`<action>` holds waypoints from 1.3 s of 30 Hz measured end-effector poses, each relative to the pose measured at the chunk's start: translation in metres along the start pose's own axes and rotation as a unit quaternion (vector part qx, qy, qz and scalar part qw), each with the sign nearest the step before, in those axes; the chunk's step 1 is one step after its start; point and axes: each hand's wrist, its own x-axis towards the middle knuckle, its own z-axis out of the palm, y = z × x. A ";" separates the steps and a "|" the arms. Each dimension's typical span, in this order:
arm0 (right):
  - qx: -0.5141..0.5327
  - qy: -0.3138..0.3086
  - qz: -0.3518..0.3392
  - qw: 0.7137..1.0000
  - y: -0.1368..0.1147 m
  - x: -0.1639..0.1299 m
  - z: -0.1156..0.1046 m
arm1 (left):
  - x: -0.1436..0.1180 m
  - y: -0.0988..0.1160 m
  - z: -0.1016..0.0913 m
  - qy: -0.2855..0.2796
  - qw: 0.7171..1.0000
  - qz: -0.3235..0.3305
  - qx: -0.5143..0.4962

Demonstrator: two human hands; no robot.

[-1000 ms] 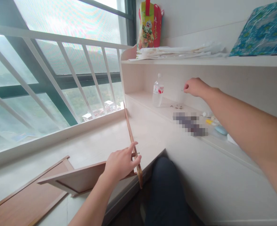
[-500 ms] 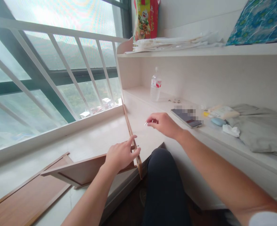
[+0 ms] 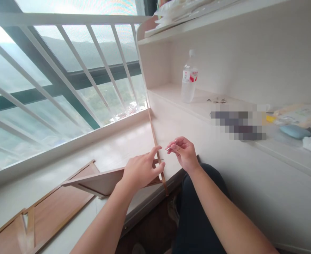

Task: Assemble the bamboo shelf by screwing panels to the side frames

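Note:
My left hand (image 3: 142,169) is over the edge of a tilted brown wooden panel (image 3: 99,183), where the panel meets a long thin wooden strip (image 3: 152,130). Its thumb and index finger sit on either side of the strip, and the other fingers are hidden behind the panel. A small metal pin or screw (image 3: 162,159) sticks out of the strip between them. Just to the right, my right hand (image 3: 183,153) pinches a small, slim silvery metal piece (image 3: 168,149), its tip pointing at the strip. I cannot make out its exact kind.
More wooden panels (image 3: 62,201) lie flat on the white ledge (image 3: 113,144) below the window railing (image 3: 97,46). On the shelf at right stand a plastic bottle (image 3: 189,79), several small metal pieces (image 3: 219,101), a blurred-out device and a blue object (image 3: 295,131).
My right hand has drawn closer to the strip with the metal piece. My left hand stays at the joint. The view has shifted downward and left.

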 end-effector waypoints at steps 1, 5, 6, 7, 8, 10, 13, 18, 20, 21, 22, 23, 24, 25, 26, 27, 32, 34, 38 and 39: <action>0.010 0.002 -0.008 1.000 -0.002 0.002 0.000 | 0.000 0.000 0.000 -0.001 1.000 -0.001 -0.001; 0.017 0.023 -0.008 1.000 0.006 -0.008 -0.010 | 0.002 0.001 -0.002 -0.009 1.000 -0.010 -0.009; 0.009 0.029 0.000 1.000 0.011 -0.014 -0.014 | 0.002 0.001 -0.002 -0.013 1.000 -0.013 -0.012; -0.002 0.033 0.009 0.999 0.015 -0.021 -0.018 | 0.002 0.001 -0.003 -0.016 1.000 -0.015 -0.014; -0.013 0.036 0.017 0.999 0.018 -0.028 -0.022 | 0.002 0.001 -0.003 -0.018 1.000 -0.017 -0.016; -0.023 0.036 0.026 0.999 0.020 -0.039 -0.027 | 0.002 0.002 -0.004 -0.023 0.999 -0.022 -0.022; -0.025 0.022 0.018 0.999 0.018 -0.044 -0.029 | 0.003 0.002 -0.004 -0.034 0.998 -0.032 -0.030; -0.088 -0.004 0.005 0.996 0.019 -0.042 -0.034 | 0.003 0.002 -0.003 -0.042 0.998 -0.030 -0.037; -0.122 -0.021 -0.010 0.992 0.023 -0.043 -0.038 | 0.003 0.001 -0.002 -0.040 0.998 -0.025 -0.036; -0.131 -0.028 -0.020 0.991 0.025 -0.043 -0.040 | 0.002 0.000 -0.002 -0.039 0.998 -0.024 -0.036; -0.135 -0.033 -0.029 0.990 0.027 -0.044 -0.042 | 0.002 0.000 -0.001 -0.039 0.998 -0.025 -0.035; -0.135 -0.036 -0.036 0.989 0.029 -0.045 -0.043 | 0.002 0.000 0.000 -0.039 0.998 -0.027 -0.035; -0.134 -0.038 -0.042 0.989 0.031 -0.046 -0.044 | 0.002 -0.001 0.000 -0.039 0.998 -0.028 -0.033; -0.133 -0.040 -0.046 0.989 0.032 -0.046 -0.044 | 0.002 -0.001 0.001 -0.039 0.998 -0.029 -0.032; -0.131 -0.042 -0.049 0.989 0.032 -0.046 -0.044 | 0.002 -0.001 0.001 -0.038 0.998 -0.029 -0.032; -0.130 -0.040 -0.053 0.989 0.031 -0.046 -0.043 | 0.002 -0.001 0.001 -0.037 0.998 -0.028 -0.031; -0.116 -0.028 -0.071 0.990 0.025 -0.044 -0.040 | 0.000 -0.001 0.003 -0.041 0.998 -0.029 -0.031; -0.111 -0.034 -0.071 0.991 0.022 -0.044 -0.039 | 0.000 -0.001 0.003 -0.044 0.998 -0.031 -0.031; -0.104 -0.038 -0.065 0.992 0.020 -0.043 -0.037 | 0.002 -0.001 0.003 -0.041 0.998 -0.033 -0.030; -0.105 -0.039 -0.065 0.992 0.019 -0.043 -0.036 | 0.002 -0.001 0.003 -0.041 0.998 -0.032 -0.030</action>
